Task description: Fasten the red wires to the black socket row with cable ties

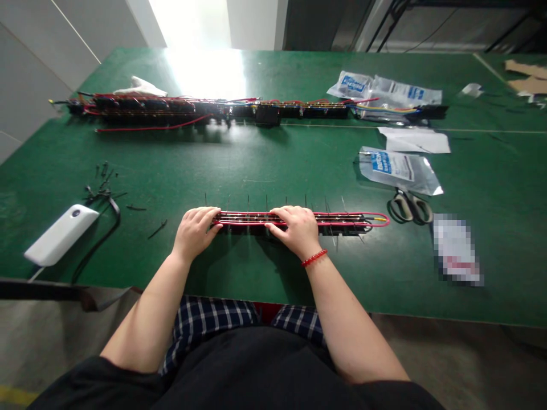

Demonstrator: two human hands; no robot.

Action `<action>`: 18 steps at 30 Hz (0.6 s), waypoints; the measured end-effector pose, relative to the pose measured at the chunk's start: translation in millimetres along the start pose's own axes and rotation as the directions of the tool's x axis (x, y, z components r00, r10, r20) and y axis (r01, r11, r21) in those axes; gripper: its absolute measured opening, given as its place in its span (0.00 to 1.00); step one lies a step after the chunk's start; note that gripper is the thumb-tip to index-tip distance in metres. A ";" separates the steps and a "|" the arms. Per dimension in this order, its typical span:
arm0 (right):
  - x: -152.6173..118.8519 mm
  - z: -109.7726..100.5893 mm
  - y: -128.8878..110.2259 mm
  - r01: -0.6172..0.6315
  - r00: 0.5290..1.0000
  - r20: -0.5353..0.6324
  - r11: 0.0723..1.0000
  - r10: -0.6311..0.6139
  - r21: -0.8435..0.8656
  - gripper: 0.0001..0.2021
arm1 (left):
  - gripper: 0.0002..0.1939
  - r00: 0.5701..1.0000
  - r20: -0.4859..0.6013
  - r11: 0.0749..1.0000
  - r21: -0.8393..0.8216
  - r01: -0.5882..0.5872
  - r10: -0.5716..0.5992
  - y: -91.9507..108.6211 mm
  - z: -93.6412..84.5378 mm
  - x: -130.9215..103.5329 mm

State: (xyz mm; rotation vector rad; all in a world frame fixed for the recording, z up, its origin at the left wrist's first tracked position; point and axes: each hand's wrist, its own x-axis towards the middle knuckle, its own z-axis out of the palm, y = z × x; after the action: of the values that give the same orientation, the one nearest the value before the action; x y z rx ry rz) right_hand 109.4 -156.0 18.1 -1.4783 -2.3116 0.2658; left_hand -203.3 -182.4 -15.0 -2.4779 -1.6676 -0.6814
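Note:
A long black strip assembly with red wires [245, 218] lies crosswise on the green table in front of me. Thin black cable-tie ends stick up along its far side. Around its left end my left hand [194, 230] is closed, thumb on the near side and fingers on the far side. My right hand [297, 228], with a red bead bracelet [314, 257] at the wrist, grips the strip right of its middle. Past that hand, a red wire loop [384, 220] with a yellow piece extends to the right. The palms hide parts of the strip.
Several longer wired assemblies [179, 108] lie across the back of the table [256, 165]. At right are plastic bags [401, 169], white paper [414, 140] and scissors [411, 208]. A white device [62, 234], a dark strap [96, 242] and black scraps [102, 188] lie at left.

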 end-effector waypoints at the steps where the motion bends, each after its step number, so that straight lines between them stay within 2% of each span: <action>1: 0.0 0.3 -0.1 0.000 1.000 0.003 1.000 0.000 -0.005 0.17 | 0.21 1.000 0.003 1.000 -0.008 0.008 -0.008 0.6 -0.7 0.5; 10: -2.2 2.6 -3.0 -0.002 1.000 0.020 0.997 0.003 -0.081 0.25 | 0.19 0.999 -0.001 0.998 -0.047 0.039 -0.039 0.5 -1.2 3.0; 18: -1.7 5.4 -1.5 0.002 1.000 0.011 0.992 -0.001 -0.124 0.26 | 0.19 0.999 0.007 0.998 -0.043 0.049 -0.049 2.8 -1.5 3.6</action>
State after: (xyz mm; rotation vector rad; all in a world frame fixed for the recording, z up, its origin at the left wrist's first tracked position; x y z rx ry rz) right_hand 106.5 -157.9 13.4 -1.5365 -2.3764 0.1327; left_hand -200.2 -180.9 -11.7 -2.4779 -1.7390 -0.7242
